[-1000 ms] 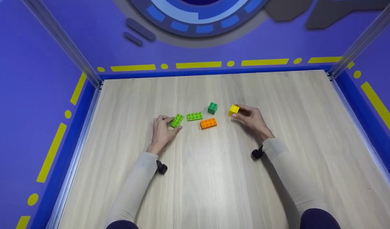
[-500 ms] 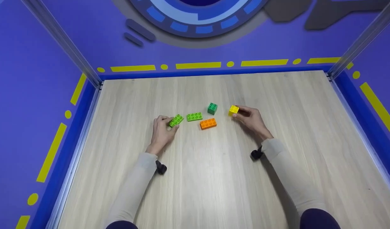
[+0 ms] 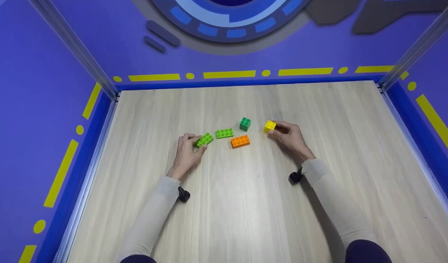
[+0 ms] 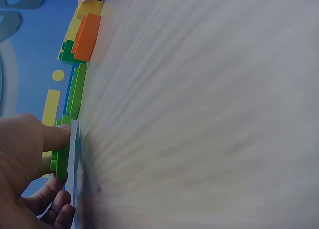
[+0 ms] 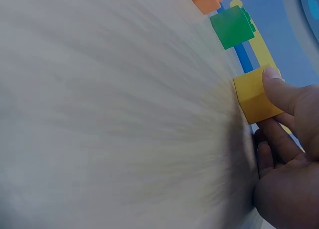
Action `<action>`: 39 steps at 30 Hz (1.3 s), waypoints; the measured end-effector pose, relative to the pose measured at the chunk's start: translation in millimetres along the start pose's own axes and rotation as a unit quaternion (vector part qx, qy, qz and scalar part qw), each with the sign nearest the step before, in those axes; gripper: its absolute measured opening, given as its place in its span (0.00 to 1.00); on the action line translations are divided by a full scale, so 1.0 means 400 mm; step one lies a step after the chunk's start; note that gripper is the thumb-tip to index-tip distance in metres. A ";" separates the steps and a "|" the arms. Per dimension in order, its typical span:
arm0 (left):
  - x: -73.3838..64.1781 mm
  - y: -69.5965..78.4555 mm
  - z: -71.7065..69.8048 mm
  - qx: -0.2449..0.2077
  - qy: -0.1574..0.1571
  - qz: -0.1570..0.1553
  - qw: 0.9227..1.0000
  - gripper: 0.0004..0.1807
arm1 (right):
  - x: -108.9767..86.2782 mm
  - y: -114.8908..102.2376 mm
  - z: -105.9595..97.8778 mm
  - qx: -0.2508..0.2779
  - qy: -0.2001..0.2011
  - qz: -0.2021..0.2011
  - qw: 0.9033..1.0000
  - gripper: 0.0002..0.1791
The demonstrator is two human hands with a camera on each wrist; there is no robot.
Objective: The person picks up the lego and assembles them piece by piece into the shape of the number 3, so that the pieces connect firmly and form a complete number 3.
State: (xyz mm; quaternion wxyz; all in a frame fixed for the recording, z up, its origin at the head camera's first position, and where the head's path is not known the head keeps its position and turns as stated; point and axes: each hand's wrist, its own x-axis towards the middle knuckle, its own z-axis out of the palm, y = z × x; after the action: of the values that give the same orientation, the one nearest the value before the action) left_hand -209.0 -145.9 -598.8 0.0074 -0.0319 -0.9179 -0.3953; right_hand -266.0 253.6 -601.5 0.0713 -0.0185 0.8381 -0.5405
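Note:
My left hand [image 3: 187,151] pinches a light green toy building brick [image 3: 205,140] between thumb and fingers. In the left wrist view this flat, studded brick [image 4: 62,157] is held just above the table, tilted. A second light green brick [image 3: 224,133] lies immediately to its right. On the right, a square yellow brick [image 3: 270,126] is gripped by the thumb and fingers of my right hand [image 3: 290,138]; the right wrist view shows the yellow brick's [image 5: 254,97] plain side close to the tabletop. Between the hands sit an orange brick [image 3: 240,141] and a dark green square brick [image 3: 245,124].
The pale wood-grain table [image 3: 242,204] is bounded at the back by a blue panel [image 3: 224,62] with yellow dashes. More blue panels with metal edge rails stand at the left and right sides. Each wrist carries a small black camera [image 3: 296,177].
The light green brick in my left hand has turned clockwise to a flatter slant. My right hand stays in place with the yellow brick, and the loose bricks have not moved.

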 end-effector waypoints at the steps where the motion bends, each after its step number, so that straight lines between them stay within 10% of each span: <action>1: -0.002 0.001 0.000 0.002 -0.002 0.002 1.000 0.26 | 0.000 0.000 0.000 -0.001 0.001 -0.003 1.000 0.31; 39: -0.059 0.036 0.024 0.042 -0.090 0.080 0.992 0.25 | -0.055 -0.049 -0.010 0.005 -0.018 -0.019 1.000 0.27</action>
State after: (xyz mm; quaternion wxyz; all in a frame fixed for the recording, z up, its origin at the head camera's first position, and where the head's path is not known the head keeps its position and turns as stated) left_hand -184.5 -130.2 -595.9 -0.0425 -0.1408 -0.9250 -0.3502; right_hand -245.9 251.6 -580.0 0.0758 -0.0438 0.8333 -0.5459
